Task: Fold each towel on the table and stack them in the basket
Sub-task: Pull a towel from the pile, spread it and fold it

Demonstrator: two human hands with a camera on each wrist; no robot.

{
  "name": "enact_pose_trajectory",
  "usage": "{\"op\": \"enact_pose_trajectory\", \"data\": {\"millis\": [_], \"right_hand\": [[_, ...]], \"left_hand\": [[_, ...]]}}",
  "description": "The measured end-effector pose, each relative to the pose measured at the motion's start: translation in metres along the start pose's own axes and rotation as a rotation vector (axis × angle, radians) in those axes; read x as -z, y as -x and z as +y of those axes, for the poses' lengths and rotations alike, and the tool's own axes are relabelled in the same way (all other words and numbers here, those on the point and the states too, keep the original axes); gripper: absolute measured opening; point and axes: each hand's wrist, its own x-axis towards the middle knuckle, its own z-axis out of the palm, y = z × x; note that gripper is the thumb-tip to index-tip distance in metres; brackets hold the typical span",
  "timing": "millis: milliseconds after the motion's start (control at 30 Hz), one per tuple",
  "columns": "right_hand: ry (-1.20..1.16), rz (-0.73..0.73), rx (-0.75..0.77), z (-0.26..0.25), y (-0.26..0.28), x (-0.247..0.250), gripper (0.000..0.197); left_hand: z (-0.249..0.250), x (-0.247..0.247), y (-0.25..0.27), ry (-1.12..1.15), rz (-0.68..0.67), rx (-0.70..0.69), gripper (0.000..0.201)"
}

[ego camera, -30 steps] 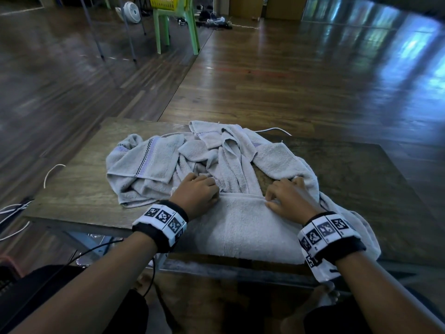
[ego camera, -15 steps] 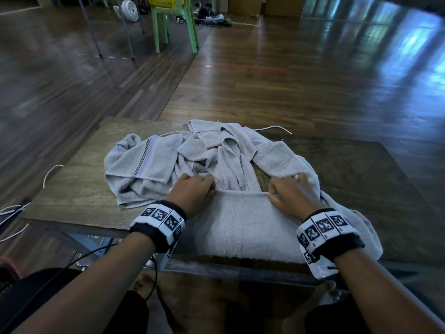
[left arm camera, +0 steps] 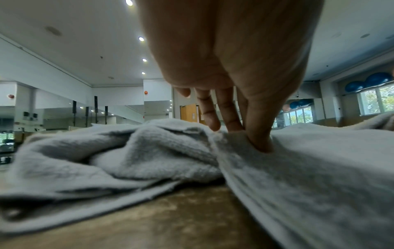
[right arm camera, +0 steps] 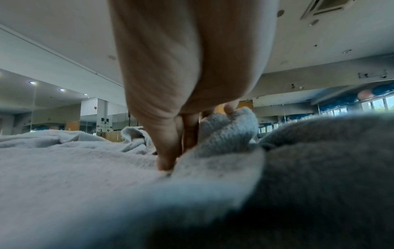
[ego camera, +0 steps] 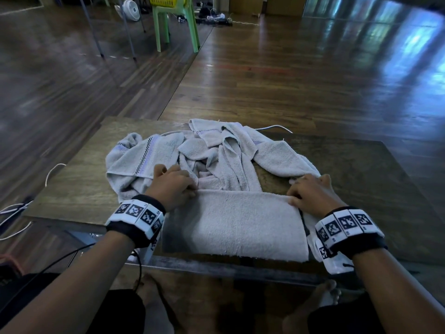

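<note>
A grey towel lies folded flat at the table's near edge. My left hand pinches its far left corner, thumb pressing the cloth in the left wrist view. At the far right corner my right hand pinches the fold, thumb and fingers closed on the towel in the right wrist view. Behind them a crumpled heap of grey towels covers the middle of the table, one with a checkered stripe. A yellow basket sits on a green chair far back.
The wooden table has bare surface on the right and far left. White cables lie off the left edge, and another behind the heap. The green chair and a fan stand on the floor beyond.
Both hands have slid apart along the towel's far fold, the left to the left corner and the right to the right corner, drawing the fold wider and flatter.
</note>
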Motion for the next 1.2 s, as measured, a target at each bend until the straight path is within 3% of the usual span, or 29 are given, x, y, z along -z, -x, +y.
{"op": "enact_pose_trajectory", "data": {"millis": [233, 533, 633, 800, 967, 1067, 1200], "right_hand": [[-0.133, 0.111, 0.013, 0.007, 0.004, -0.004, 0.003], [-0.318, 0.204, 0.001, 0.014, 0.001, -0.009, 0.018], [-0.296, 0.226, -0.017, 0.009, 0.000, -0.008, 0.013], [-0.116, 0.020, 0.011, 0.001, -0.003, -0.008, 0.033], [-0.082, -0.009, -0.011, 0.000, -0.005, -0.009, 0.024], [-0.150, 0.030, -0.002, 0.001, -0.003, -0.008, 0.013], [-0.436, 0.018, 0.030, 0.010, 0.000, -0.004, 0.015]], "left_hand": [[-0.026, 0.005, 0.013, -0.031, 0.024, 0.056, 0.010], [-0.022, 0.002, 0.016, -0.040, 0.113, 0.093, 0.014], [-0.014, -0.001, 0.015, -0.046, 0.131, 0.104, 0.016], [-0.010, -0.005, 0.014, -0.035, 0.031, 0.114, 0.020], [-0.011, -0.007, 0.012, -0.068, -0.050, 0.150, 0.018], [-0.012, -0.001, 0.010, -0.062, -0.085, 0.178, 0.014], [-0.032, 0.018, 0.014, 0.038, -0.062, 0.192, 0.013]]}}
